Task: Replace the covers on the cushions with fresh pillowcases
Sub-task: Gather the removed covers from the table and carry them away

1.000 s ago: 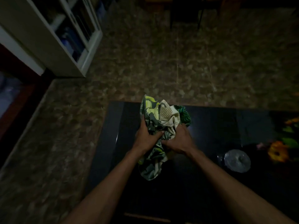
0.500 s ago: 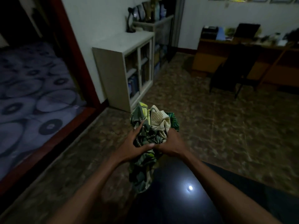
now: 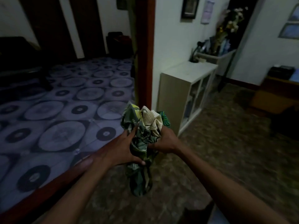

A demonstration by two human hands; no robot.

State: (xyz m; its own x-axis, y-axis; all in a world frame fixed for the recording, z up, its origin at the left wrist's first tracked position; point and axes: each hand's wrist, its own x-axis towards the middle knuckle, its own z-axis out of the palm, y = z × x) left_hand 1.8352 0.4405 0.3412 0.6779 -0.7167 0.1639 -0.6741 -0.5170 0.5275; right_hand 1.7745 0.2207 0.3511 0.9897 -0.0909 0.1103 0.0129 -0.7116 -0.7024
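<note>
Green-and-cream printed fabric, a bunched pillowcase [image 3: 144,126], is gripped between both my hands in front of me, its tail hanging down over the mottled floor [image 3: 210,167]. My left hand [image 3: 120,150] curls round its left side with the thumb underneath; my right hand [image 3: 165,141] clutches the right side, fingers hidden in folds. Dim light blurs the white cabinet [image 3: 186,78] beyond, and no writing is readable.
</note>
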